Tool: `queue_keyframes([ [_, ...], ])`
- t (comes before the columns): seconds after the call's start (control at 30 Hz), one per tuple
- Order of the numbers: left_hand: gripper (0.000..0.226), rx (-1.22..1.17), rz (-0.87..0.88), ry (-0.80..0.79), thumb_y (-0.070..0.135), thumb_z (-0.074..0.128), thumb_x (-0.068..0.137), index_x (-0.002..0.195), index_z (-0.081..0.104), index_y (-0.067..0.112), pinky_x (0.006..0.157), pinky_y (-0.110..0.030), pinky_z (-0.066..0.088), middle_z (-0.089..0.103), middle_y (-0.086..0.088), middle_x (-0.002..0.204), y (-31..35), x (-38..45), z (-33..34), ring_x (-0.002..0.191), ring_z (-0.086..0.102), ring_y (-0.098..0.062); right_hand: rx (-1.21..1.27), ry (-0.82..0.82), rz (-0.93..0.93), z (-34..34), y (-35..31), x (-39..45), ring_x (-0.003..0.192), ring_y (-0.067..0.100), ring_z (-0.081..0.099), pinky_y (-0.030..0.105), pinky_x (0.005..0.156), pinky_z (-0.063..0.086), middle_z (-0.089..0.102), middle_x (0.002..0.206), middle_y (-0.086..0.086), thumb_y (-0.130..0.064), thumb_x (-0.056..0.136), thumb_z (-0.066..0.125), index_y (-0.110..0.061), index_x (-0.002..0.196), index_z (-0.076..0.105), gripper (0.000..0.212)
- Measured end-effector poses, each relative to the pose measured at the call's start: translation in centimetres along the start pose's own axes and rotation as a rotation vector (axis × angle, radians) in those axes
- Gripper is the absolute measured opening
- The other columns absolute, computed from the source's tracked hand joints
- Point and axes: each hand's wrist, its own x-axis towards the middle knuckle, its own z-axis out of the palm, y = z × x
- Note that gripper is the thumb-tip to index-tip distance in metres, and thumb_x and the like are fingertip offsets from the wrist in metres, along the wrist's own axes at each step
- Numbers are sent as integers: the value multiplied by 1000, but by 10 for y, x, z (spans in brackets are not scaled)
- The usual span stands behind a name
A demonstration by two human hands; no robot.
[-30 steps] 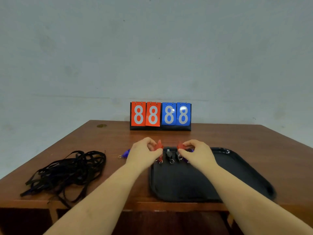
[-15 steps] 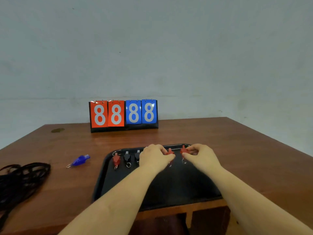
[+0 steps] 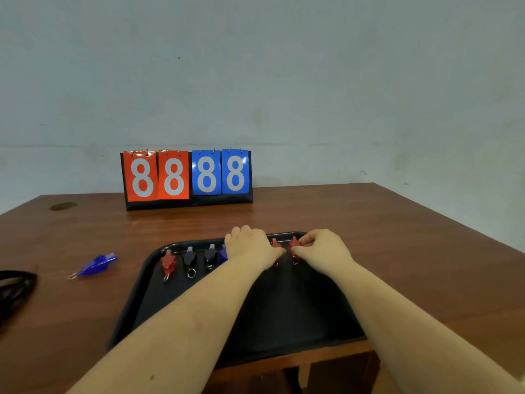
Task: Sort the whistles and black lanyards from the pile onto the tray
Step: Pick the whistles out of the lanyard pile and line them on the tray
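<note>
Black plastic forms the tray (image 3: 136, 305) at lower centre of the frame, where a row of whistles lies along its far edge, and both hands work at the right end of that row: the right hand (image 3: 324, 251) pinches a red whistle (image 3: 294, 243), while the left hand (image 3: 251, 248) rests curled beside another red whistle (image 3: 275, 243), its grip hidden. Left of the tray, a blue whistle (image 3: 98, 264) lies alone on the wooden table (image 3: 397, 251). Its long axis runs from lower left to upper right, ring end toward the frame's left edge, and the left hand is plainly nearer; the black lanyards (image 3: 15, 285) sit farther left still.
</note>
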Motion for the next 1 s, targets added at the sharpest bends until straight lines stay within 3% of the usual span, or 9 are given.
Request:
queue_keyframes([
  [0.13,55,-91,21,68,65,48,82,117,62,25,99,-40,32,53,-5,122,-8,-7,-8,116,43,-25,-25,-3,-6,6,-5,2,85,16,61,25,75,46,70,99,1,-31,83,65,-19,101,67,21],
  [0.27,42,-171,2,110,56,51,85,115,62,28,98,-38,34,55,0,122,-35,-15,-25,115,45,-22,-112,-33,-15,8,-12,-3,101,19,60,28,82,47,67,112,2,-33,86,63,-18,116,64,34],
  [0.33,35,-203,-29,119,51,53,87,112,63,28,96,-37,36,56,1,120,-57,-22,-35,113,46,-20,-95,17,-17,6,-18,-8,99,18,58,27,79,46,64,115,2,-34,87,62,-18,123,59,39],
  [0.53,20,-240,-142,150,45,55,86,99,66,34,95,-37,38,58,1,117,-144,-59,-53,112,48,-21,3,15,-126,29,-76,-32,96,16,62,34,88,51,67,108,-3,-30,86,62,-22,106,65,22],
  [0.63,19,-236,-215,191,43,55,87,100,66,33,96,-38,39,58,2,118,-185,-80,-61,113,49,-20,51,-61,-218,58,-113,-49,93,12,60,28,84,49,65,104,-5,-29,86,62,-24,100,65,16],
  [0.8,26,-188,-325,248,43,53,89,110,65,32,94,-36,42,58,-1,121,-248,-100,-68,112,51,-24,67,-176,-303,105,-166,-73,100,11,57,34,91,50,65,106,-6,-30,85,63,-26,96,66,12],
  [1.0,35,-244,-372,198,44,54,89,120,59,31,99,-35,41,53,0,129,-292,-96,-60,119,47,-22,-11,-208,-376,152,-202,-78,106,13,59,34,94,49,67,108,-6,-33,85,61,-25,107,66,24],
])
